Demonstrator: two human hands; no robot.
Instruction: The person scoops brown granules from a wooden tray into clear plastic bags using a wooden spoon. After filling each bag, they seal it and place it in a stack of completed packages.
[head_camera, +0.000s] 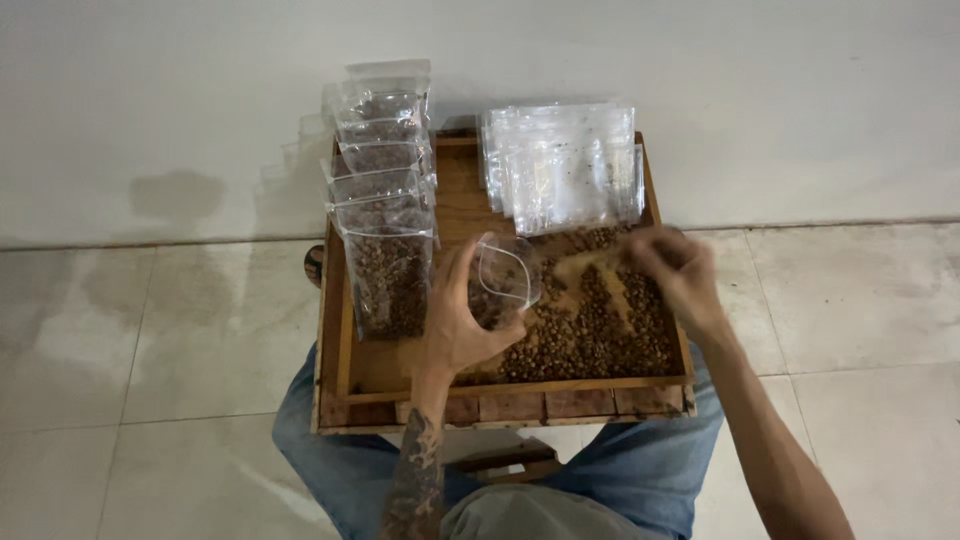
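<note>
The left hand (462, 325) grips an open clear pouch (505, 280) by its side, thumb and fingers closed around it, mouth tilted over the loose beans (600, 335) in the wooden tray (345, 370); a slack grip could spill beans; beyond, the blurred right hand (672, 262) hovers, its fingers indistinct.

dim even indoor light, soft shadows on wall, right hand (672, 262) motion-blurred
</note>
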